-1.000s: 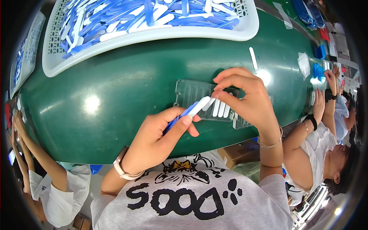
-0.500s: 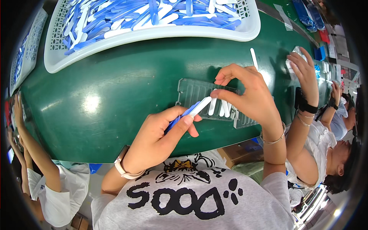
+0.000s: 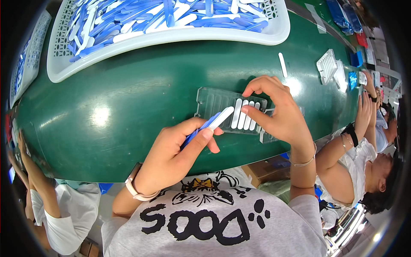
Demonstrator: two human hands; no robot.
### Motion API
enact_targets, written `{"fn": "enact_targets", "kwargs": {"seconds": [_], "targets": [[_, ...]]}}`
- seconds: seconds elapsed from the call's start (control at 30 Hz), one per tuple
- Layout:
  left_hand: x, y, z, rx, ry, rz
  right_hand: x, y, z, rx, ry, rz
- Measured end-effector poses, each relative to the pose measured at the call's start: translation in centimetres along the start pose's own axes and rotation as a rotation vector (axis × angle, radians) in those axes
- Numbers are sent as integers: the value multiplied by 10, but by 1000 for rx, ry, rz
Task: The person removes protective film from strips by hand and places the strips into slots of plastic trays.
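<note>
My left hand [image 3: 173, 150] is closed around a small bunch of flat, round-ended nail files [image 3: 222, 115], white on top with blue ones below. Close to its fingertips lies a clear plastic tray [image 3: 209, 99] with moulded slots. Several white nail files [image 3: 240, 120] lie side by side in the slots of the tray's right part; the left slots are bare. Over these, my right hand [image 3: 278, 109] is open, thumb and index finger apart with nothing between them. Its thumb tip overlaps the row; whether it touches cannot be made out.
A white basket [image 3: 171, 36] heaped with blue and white files stands at the far side of the green table [image 3: 128, 128]. One loose white file [image 3: 282, 65] lies beyond my right hand. Another clear tray [image 3: 327, 66] lies farther right. Co-workers sit on both sides.
The white files in the tray, askew before, now lie straight and parallel. My right hand has shifted slightly over them. The co-worker at right has drawn a hand back, uncovering a clear tray.
</note>
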State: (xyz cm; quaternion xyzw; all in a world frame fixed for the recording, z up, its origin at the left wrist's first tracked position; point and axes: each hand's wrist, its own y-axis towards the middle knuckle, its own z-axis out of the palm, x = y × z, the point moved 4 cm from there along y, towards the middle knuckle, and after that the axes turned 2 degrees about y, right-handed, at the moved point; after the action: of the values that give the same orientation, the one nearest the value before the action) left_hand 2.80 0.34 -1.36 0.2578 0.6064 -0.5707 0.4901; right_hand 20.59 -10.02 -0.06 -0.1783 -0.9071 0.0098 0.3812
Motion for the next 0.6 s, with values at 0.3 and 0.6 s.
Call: {"fn": "enact_targets", "kwargs": {"seconds": [0.3,0.6], "targets": [[1,-1,5,7,90,129,15,-19,4,-254,117,4],[-3,2,5,-16,-128,11,29,-24,6,-372,416,-82]]}}
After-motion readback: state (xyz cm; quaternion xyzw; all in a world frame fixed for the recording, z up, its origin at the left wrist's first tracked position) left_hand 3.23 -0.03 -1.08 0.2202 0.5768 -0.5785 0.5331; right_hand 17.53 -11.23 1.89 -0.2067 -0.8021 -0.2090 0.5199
